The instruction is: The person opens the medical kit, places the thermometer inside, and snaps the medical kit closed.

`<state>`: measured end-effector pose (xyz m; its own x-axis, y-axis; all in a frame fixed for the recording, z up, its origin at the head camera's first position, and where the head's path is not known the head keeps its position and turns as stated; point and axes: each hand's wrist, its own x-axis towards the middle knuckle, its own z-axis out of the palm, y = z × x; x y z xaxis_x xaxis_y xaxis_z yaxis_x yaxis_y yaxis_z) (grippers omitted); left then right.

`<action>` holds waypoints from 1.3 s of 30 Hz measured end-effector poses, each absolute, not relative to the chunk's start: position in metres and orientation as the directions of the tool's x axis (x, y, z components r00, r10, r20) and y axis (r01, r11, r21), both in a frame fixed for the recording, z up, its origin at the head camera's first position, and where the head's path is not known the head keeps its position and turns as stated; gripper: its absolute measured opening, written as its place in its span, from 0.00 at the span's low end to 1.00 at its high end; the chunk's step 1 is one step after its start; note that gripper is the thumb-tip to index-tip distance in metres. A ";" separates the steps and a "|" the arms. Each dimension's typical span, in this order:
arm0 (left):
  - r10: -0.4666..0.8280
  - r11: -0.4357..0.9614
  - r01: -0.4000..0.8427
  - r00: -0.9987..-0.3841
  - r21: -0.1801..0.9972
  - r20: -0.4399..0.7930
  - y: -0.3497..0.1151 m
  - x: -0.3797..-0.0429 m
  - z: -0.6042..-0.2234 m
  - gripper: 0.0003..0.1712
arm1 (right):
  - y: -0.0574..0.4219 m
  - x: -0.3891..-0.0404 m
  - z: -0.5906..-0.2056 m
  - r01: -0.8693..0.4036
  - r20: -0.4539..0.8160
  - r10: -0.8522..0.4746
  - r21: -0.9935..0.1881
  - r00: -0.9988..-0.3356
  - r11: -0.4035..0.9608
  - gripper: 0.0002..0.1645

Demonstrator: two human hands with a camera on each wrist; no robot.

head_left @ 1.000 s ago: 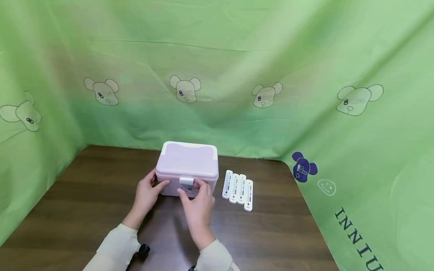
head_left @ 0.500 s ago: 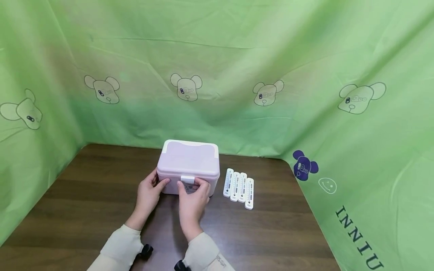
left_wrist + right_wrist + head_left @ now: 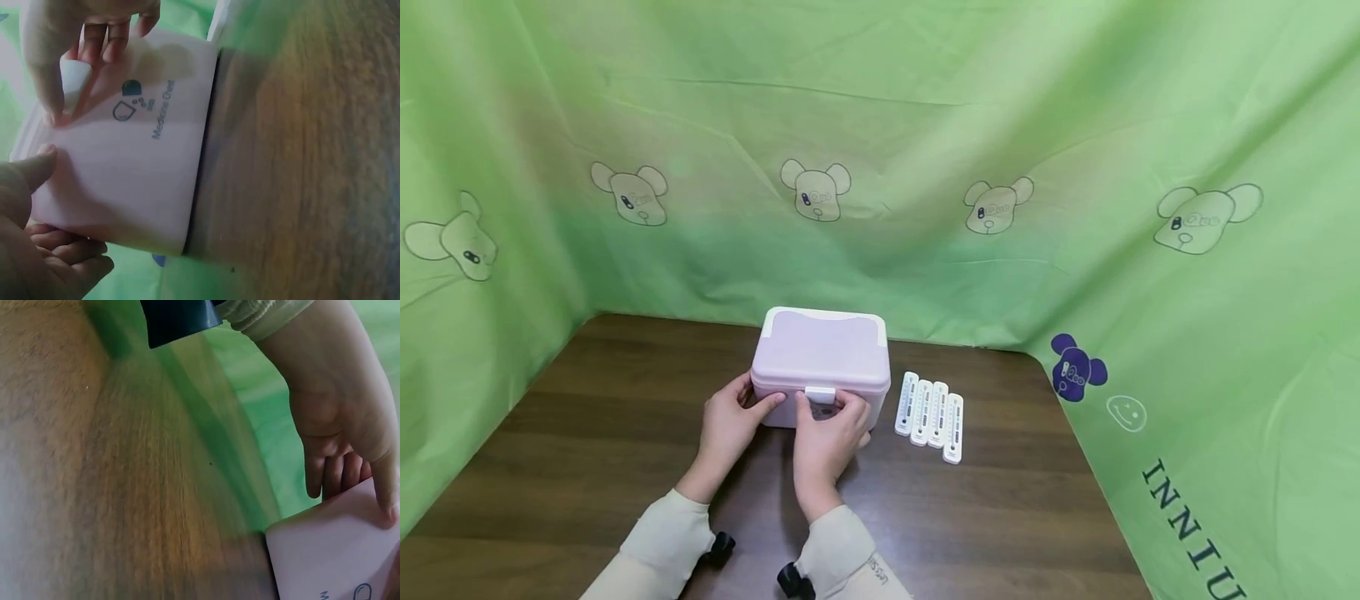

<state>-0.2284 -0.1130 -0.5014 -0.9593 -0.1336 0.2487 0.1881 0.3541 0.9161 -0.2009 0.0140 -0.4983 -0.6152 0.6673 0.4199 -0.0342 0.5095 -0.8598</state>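
Note:
A pale pink medicine chest [image 3: 820, 346] stands closed on the table, its front printed "Medicine Chest" [image 3: 164, 109]. My left hand [image 3: 727, 421] grips its left side, thumb on the front face and fingers round the side. The same left hand [image 3: 340, 419] shows from the right wrist. At the front, my right hand [image 3: 827, 450] has its thumb at the left edge of the white latch [image 3: 820, 395] and its index finger at the right edge. In the left wrist view, the right hand [image 3: 59, 37] partly covers the latch [image 3: 75, 81].
Several white strip thermometers [image 3: 928, 414] lie side by side to the right of the chest. The brown wooden table [image 3: 1000, 517] is bordered by a green cloth [image 3: 895, 275] with bear prints. A black wrist camera [image 3: 721, 550] sits at the left sleeve.
My right thumb has moved from below the latch up to its left edge, and the right wrist has swung left. The left hand keeps its grip; the lid stays closed.

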 end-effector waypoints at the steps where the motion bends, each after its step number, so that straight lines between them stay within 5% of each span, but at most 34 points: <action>1: -0.136 0.351 0.184 -0.960 0.918 0.244 -0.113 -0.228 -0.501 0.39 | 0.013 -0.201 -0.498 -0.034 0.419 0.668 -0.860 -0.615 0.509 0.36; 18: -0.194 0.351 0.209 -0.937 0.913 0.289 -0.112 -0.227 -0.505 0.35 | 0.020 -0.206 -0.486 0.022 0.460 0.577 -0.769 -0.674 0.639 0.35; 39: -0.174 0.362 0.202 -0.944 0.910 0.279 -0.109 -0.225 -0.505 0.34 | 0.026 -0.199 -0.490 -0.026 0.515 0.552 -0.746 -0.656 0.665 0.33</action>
<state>-0.2246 -0.1092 -0.5055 -0.9443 -0.1741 0.2792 0.2024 0.3615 0.9101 -0.1990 0.0263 -0.4897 -0.6563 0.5517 0.5146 -0.0263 0.6649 -0.7465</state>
